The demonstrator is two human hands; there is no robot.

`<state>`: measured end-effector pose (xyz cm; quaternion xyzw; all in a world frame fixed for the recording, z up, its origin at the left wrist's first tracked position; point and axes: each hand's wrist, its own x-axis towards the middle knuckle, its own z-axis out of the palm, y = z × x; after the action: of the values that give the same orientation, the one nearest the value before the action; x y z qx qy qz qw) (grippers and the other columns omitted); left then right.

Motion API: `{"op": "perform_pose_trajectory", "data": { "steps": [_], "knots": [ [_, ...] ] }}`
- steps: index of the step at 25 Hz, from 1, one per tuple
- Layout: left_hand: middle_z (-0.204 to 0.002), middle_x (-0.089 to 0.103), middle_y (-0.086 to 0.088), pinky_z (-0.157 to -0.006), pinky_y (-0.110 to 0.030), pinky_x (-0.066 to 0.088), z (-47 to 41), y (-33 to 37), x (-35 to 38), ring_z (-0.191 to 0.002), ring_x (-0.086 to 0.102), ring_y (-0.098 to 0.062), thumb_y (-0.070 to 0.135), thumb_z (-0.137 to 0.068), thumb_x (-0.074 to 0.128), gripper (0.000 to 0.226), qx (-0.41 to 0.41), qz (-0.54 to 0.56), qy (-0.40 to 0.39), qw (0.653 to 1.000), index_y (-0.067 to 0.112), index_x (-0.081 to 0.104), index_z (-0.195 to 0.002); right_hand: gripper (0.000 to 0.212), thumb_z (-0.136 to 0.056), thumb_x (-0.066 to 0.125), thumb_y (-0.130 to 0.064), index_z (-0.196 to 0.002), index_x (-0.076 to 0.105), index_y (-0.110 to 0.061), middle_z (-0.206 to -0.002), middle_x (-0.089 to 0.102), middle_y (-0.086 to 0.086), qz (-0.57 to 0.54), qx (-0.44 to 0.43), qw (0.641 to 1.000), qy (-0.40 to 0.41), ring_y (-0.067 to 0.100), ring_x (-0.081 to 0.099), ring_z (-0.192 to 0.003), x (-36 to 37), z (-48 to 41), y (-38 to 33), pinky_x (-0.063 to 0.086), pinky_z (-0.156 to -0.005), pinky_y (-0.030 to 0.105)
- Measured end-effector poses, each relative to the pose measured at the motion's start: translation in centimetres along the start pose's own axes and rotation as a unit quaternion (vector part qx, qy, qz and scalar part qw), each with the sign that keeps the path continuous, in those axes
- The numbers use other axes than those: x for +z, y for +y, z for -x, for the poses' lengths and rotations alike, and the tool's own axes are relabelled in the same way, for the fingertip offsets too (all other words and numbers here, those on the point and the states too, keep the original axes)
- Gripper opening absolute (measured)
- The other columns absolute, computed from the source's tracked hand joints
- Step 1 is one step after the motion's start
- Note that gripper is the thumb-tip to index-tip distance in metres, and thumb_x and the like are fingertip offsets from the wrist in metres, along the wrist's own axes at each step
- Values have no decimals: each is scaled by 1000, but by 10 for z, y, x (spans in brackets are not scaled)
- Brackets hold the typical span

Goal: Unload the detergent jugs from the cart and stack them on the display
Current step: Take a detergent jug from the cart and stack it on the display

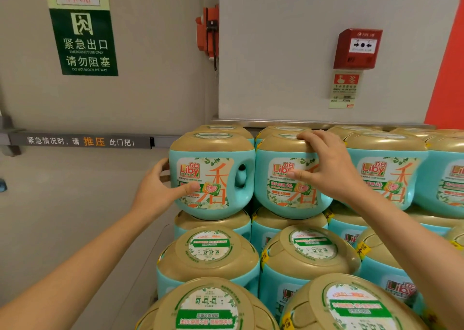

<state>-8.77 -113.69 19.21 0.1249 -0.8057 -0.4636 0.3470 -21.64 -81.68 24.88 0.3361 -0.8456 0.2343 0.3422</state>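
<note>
10 o'clock: green rectangular emergency-exit sign [84, 40] on the grey door, with the pale panel above it cut by the top edge. 9 o'clock: grey metal push bar [80, 141] with printed text, its left end out of frame.

left hand [157, 187] sits at 9 o'clock of the end jug [211, 179], a teal plastic detergent jug with a gold cap. Thumb is flat on the front label. Fingers wrap round the jug's left side and are mostly hidden behind it. It is holding the jug. The end jug is upright on the top tier at the left end of the front row, resting on the cap of the jug below. Its handle hole faces 3 o'clock.

12 o'clock: orange-red wall-mounted unit [207, 29] at the wall corner, seen edge-on, so I can't tell what it is.

right hand [326, 171] grips the second jug [281, 194], same type, just beside the end jug. Fingers hook over the gold cap, thumb is on the label, and the palm hides the label's right part.

2 o'clock: red square fire-alarm box [357, 49], with a notice under it too small to read.

More top-tier jugs [386, 171] run toward 3 o'clock, the last one cut off. The back row shows caps only. 6 o'clock: lower-tier caps [208, 251] with round green-white stickers. The nearest two are cropped and their print is blurred.
</note>
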Motion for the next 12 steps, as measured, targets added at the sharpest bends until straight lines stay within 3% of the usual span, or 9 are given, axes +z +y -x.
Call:
{"op": "perform_pose_trajectory", "data": {
  "steps": [3, 5, 8, 10, 12],
  "knots": [
    [-139, 49, 3, -87, -37, 49, 16, 11, 2, -109, 53, -9, 65, -46, 80, 109, 27, -72, 62, 995, 25, 40, -139, 83, -73, 73, -53, -144, 35, -28, -151, 30, 5, 38, 34, 999, -10, 28, 15, -140, -1, 6, -6, 20, -114, 49],
    [-140, 48, 0, -88, -37, 48, 24, 17, 4, -109, 51, -9, 52, -58, 85, 98, 22, -93, 81, 992, 22, 39, -139, 81, -78, 71, -50, -146, 32, -29, -154, 25, 6, 36, 38, 999, -2, 28, 12, -143, -5, 13, -10, 14, -116, 52],
    [-133, 56, -2, -81, -23, 48, 39, 25, 4, -98, 57, -7, 23, -76, 81, 59, 17, -52, 65, 996, 20, 53, -128, 62, -84, 68, -39, -139, 44, -24, -149, 34, 5, 23, 27, 999, 27, 25, 23, -140, -23, 27, -12, 15, -113, 51],
    [-122, 64, -2, -83, -25, 51, 53, 35, 1, -93, 61, -5, 11, -83, 74, 33, 35, -20, 62, 997, 22, 64, -112, 49, -86, 66, -34, -131, 52, -20, -144, 41, 4, 16, 27, 999, 30, 24, 28, -136, -43, 38, -15, 22, -110, 47],
    [-114, 67, -2, -85, -27, 49, 66, 46, -7, -93, 63, -9, 6, -85, 70, 26, 49, -8, 71, 996, 26, 67, -102, 41, -88, 65, -29, -126, 57, -18, -136, 48, 4, 14, 28, 999, 29, 23, 36, -130, -66, 55, -21, 29, -105, 38]
  ]
}}
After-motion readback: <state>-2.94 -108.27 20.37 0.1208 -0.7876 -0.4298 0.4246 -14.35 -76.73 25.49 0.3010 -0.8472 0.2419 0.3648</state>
